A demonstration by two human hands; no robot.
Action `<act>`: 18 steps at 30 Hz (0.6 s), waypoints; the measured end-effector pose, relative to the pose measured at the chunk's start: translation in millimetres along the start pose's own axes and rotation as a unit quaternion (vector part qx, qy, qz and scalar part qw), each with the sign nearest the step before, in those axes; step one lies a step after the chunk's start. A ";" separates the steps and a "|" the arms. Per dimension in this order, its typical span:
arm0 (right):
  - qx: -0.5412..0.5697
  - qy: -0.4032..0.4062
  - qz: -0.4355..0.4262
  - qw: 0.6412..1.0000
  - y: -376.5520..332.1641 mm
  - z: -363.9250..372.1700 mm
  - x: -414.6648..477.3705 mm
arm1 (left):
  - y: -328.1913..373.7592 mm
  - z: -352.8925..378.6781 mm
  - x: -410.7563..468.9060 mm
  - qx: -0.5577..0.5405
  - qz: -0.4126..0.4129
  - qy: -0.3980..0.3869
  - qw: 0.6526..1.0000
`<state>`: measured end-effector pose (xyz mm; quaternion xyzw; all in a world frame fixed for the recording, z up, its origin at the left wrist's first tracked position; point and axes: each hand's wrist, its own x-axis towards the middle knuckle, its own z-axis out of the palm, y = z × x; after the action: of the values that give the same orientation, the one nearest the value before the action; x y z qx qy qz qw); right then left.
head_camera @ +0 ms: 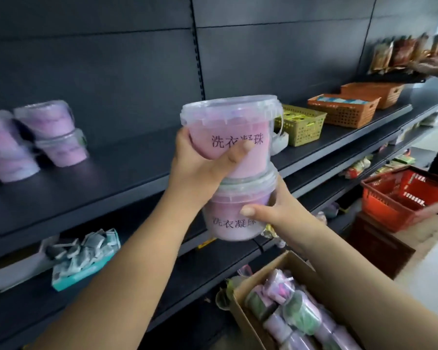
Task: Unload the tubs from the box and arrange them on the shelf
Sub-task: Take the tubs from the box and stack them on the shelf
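I hold two clear tubs of pink and purple contents, one stacked on the other, in the air in front of the dark shelf point(142, 170). My left hand point(200, 168) grips the upper tub point(238, 132). My right hand point(276, 210) wraps the lower tub point(228, 218) from the right side. More tubs point(56, 137) stand stacked on the shelf at the far left, blurred. The cardboard box point(276, 274) sits at the bottom right with several tubs point(296, 317) lying inside.
A green basket point(301, 127) and two orange baskets point(344, 109) stand on the same shelf to the right. Another person's hand point(435, 66) reaches among packets at the top right. A red shopping basket point(402, 198) sits on a stand. A teal box of sachets point(84, 258) lies on the lower shelf.
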<state>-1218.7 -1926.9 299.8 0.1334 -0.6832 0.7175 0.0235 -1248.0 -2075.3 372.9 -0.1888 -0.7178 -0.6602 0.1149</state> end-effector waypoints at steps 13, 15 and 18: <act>-0.085 -0.144 -0.031 0.986 5.4 168.6 182.2 | -61.3 -201.8 77.1 0.034 0.032 0.170 0.984; -0.089 -0.161 -0.025 0.983 16.1 180.1 198.9 | -79.2 -216.3 84.8 0.058 0.031 0.180 0.982; -0.081 -0.165 -0.012 0.983 32.6 185.0 218.4 | -99.5 -227.1 100.2 0.076 0.018 0.170 0.982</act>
<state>-1406.6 -2144.1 322.6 0.2554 -0.7319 0.6279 -0.0701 -1399.7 -2294.1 347.5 -0.0769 -0.7326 -0.6238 0.2614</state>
